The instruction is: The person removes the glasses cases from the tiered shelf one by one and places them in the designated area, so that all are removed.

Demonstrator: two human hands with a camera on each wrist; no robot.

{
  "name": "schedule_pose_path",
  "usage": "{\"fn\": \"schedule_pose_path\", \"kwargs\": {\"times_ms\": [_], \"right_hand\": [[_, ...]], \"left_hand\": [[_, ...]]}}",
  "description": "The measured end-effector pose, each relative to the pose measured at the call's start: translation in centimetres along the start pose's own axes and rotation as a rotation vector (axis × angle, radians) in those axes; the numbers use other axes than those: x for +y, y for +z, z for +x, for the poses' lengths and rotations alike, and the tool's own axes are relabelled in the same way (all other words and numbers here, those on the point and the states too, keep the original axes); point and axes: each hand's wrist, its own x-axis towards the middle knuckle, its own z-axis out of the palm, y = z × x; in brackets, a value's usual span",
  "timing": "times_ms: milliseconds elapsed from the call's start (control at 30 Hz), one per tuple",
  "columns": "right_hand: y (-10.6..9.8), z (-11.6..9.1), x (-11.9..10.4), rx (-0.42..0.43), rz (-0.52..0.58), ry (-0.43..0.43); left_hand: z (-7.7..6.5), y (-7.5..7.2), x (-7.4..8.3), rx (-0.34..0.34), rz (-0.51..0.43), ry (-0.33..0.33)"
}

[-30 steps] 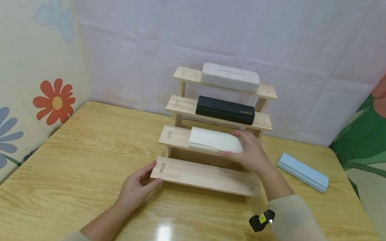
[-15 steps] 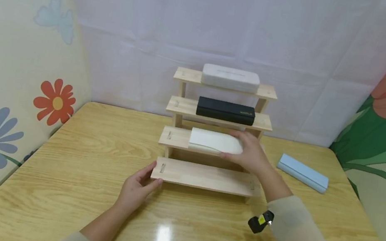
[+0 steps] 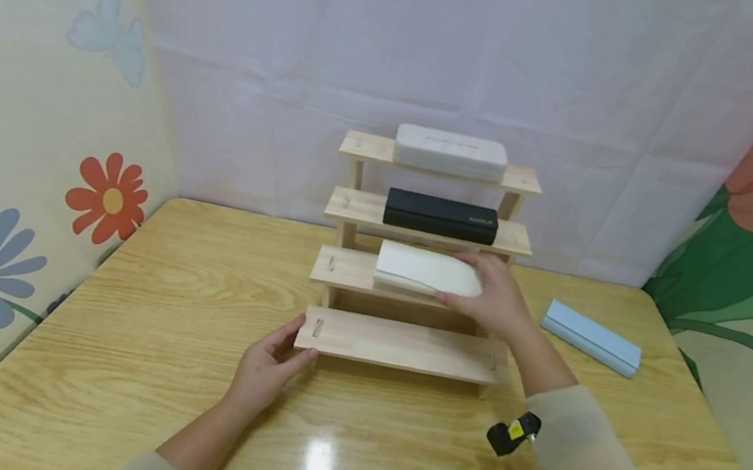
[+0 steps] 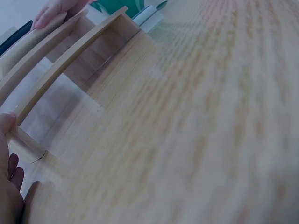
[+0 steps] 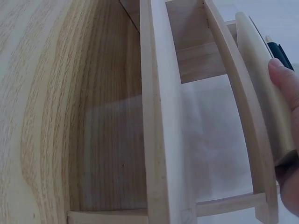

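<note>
My right hand (image 3: pixel 496 297) grips the right end of a white glasses case (image 3: pixel 419 268), thumb on the front side and fingers behind. The case is at the second step from the bottom of a wooden tiered display rack (image 3: pixel 396 345); whether it touches the board is hard to tell. With my left hand (image 3: pixel 264 373) I hold the left end of the lowest step, thumb at its front corner. In the left wrist view the thumb (image 4: pixel 7 122) lies against the board's end. A black glasses case (image 3: pixel 440 216) and a whitish hard case (image 3: pixel 450 153) rest on the two upper steps.
A light blue glasses case (image 3: pixel 591 337) lies on the wooden table (image 3: pixel 209 266), right of the rack. A white cloth (image 3: pixel 275 128) hangs behind. Flower-painted panels stand at both sides. A small black device (image 3: pixel 512 434) sits at my right wrist.
The white glasses case has shifted slightly up and to the right, along with my right hand. My left hand stays at the lowest step.
</note>
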Motion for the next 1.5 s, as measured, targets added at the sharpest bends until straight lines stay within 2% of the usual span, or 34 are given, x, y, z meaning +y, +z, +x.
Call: {"fn": "schedule_pose_path", "kwargs": {"times_ms": [700,967,1500], "right_hand": [[-4.4,-0.8,0.0,0.048,-0.035,0.022],[-6.0,-1.8,0.3,0.084,-0.021,0.056],[-8.9,-3.8,1.3,0.142,-0.014,0.06]], "left_hand": [[0.3,0.1,-0.4,0.012,0.022,-0.001],[0.3,0.1,-0.6,0.005,0.021,0.0],[0.2,0.0,-0.2,-0.003,0.006,-0.004]]}}
